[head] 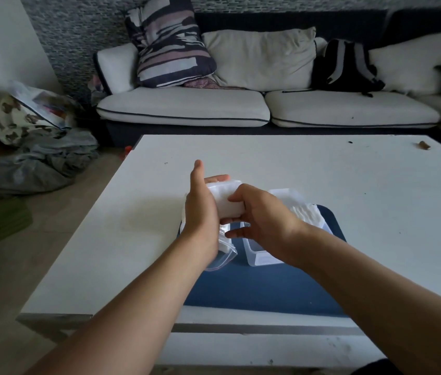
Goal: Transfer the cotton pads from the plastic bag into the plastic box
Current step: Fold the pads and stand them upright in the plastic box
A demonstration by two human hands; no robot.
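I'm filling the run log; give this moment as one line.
left hand: holds plastic bag | right hand: grips cotton pads | plastic box: open, on blue mat

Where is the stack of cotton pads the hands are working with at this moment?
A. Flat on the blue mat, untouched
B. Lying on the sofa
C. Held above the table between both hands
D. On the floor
C: the left hand and right hand both grip the pads above the table.
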